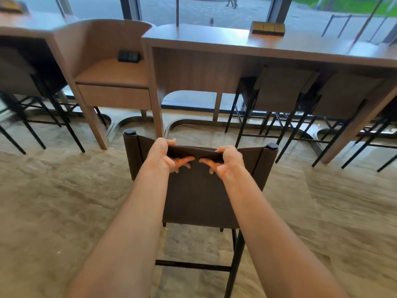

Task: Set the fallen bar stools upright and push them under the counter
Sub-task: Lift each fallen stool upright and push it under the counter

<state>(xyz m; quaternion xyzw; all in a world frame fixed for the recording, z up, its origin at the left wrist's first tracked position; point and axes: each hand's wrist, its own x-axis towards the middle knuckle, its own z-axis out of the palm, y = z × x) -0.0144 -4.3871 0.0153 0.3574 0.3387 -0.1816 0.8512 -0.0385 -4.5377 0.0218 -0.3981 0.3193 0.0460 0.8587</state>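
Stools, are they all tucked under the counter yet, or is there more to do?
Nearly. Done: two tucked stools already sit under the counter on the right. In hand: the left hand and the right hand grip the backrest top of a third stool, which stands upright on the open floor. Left: push it into the empty gap under the counter.

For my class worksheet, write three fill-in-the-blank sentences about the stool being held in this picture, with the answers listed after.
The left hand and right hand grip the dark brown fabric bar stool by its ____.
That stool stands ____, not fallen.
Its thin metal legs are coloured ____.
Missing words: backrest; upright; black.
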